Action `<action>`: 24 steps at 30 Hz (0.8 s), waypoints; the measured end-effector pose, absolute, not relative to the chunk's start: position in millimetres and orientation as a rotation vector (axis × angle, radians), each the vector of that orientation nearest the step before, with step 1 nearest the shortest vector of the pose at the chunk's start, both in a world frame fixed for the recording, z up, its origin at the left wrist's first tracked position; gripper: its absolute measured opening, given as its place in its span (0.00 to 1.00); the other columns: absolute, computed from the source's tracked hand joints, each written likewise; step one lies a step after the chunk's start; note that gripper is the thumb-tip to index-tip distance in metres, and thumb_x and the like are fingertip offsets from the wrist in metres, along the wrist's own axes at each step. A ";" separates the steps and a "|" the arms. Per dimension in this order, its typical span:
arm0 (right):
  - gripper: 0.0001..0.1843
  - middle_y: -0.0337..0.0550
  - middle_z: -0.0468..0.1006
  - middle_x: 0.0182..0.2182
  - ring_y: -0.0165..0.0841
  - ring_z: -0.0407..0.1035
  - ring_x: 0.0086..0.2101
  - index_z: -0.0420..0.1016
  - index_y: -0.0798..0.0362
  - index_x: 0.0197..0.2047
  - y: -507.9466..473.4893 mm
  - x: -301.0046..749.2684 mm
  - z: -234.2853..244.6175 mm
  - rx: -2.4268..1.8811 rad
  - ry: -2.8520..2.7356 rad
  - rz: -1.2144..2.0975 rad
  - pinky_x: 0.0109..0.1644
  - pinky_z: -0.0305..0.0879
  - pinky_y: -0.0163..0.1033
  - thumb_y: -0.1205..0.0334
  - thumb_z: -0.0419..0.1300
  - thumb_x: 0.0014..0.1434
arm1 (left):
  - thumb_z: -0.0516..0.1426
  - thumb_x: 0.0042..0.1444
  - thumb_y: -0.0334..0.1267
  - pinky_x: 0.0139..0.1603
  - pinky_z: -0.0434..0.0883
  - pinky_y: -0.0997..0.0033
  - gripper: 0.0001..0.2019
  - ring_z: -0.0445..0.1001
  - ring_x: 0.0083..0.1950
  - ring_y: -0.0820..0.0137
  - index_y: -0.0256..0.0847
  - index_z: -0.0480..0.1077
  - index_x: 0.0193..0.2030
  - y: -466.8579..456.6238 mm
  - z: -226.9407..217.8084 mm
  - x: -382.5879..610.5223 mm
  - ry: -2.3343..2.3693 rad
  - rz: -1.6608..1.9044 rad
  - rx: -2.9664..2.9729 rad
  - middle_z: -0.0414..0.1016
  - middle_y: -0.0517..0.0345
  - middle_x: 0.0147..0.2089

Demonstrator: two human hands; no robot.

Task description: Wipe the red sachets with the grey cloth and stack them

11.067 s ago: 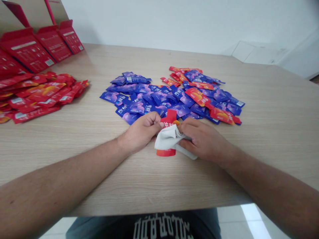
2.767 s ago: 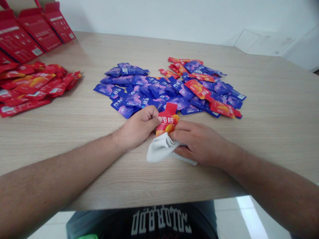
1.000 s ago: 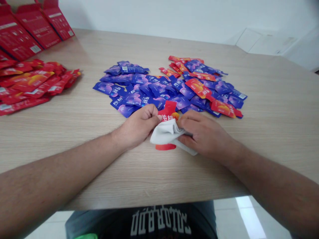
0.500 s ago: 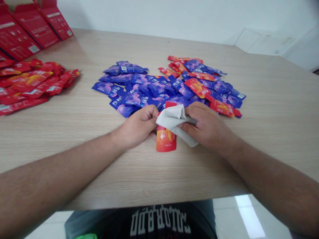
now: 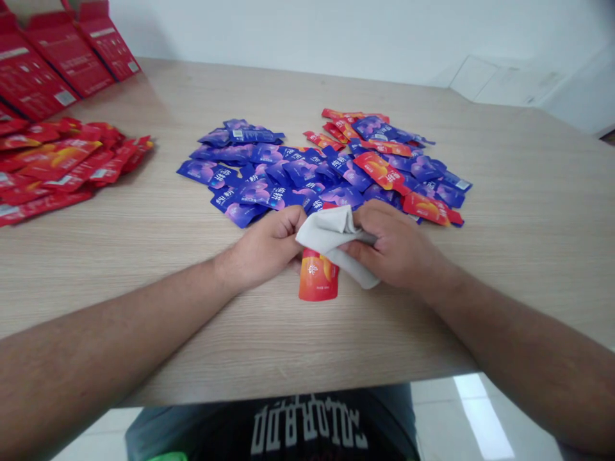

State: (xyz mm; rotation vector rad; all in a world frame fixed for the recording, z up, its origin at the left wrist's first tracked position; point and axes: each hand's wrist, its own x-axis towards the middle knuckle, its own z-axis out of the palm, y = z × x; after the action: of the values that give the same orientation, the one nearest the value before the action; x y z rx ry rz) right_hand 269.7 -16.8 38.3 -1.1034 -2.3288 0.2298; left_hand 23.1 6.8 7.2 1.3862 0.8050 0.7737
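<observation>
A red packet (image 5: 318,280) lies flat on the wooden table (image 5: 192,301) in front of me. My left hand (image 5: 266,247) is closed and pinches the packet's left upper edge. My right hand (image 5: 391,244) is closed on a grey-white cloth (image 5: 331,234) and presses it over the packet's upper half, so only the lower part of the packet shows. Just beyond both hands spreads a pile of blue packets (image 5: 269,173) mixed with red ones (image 5: 384,173).
A heap of red packets (image 5: 57,163) lies at the left edge of the table. Open red cardboard boxes (image 5: 57,57) stand at the far left corner. A white wall runs behind the table, and its near edge is close to my body.
My right hand has slid the cloth up the red packet, from its middle to its top, uncovering the lower part. My left hand has kept its grip in place.
</observation>
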 end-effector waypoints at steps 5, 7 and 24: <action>0.10 0.47 0.78 0.40 0.43 0.73 0.42 0.77 0.52 0.44 -15.9 270.2 37.8 -1.127 -2.305 0.201 0.47 0.69 0.45 0.54 0.63 0.68 | 0.66 0.59 0.39 0.29 0.68 0.76 0.11 0.70 0.29 0.75 0.41 0.66 0.37 8.1 6.3 23.1 0.787 0.770 1.383 0.72 0.64 0.31; 0.12 0.46 0.78 0.39 0.43 0.72 0.41 0.76 0.52 0.43 -12.3 272.1 36.1 -1.173 -2.230 0.156 0.46 0.68 0.45 0.52 0.63 0.68 | 0.64 0.61 0.41 0.31 0.70 0.75 0.10 0.72 0.30 0.74 0.42 0.67 0.39 8.3 5.9 23.6 0.788 0.750 1.375 0.73 0.63 0.32; 0.11 0.46 0.77 0.38 0.42 0.72 0.41 0.76 0.53 0.43 -8.6 275.4 36.3 -1.149 -2.261 0.147 0.46 0.68 0.44 0.54 0.64 0.68 | 0.66 0.60 0.40 0.30 0.72 0.75 0.12 0.73 0.29 0.74 0.42 0.66 0.38 6.6 6.8 25.1 0.846 0.771 1.238 0.74 0.62 0.33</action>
State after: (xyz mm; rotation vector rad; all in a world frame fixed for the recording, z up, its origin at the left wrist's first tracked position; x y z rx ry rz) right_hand 275.4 -8.6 36.3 -1.1492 -2.2610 0.1466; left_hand 25.1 6.6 6.8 1.2378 0.8456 0.7713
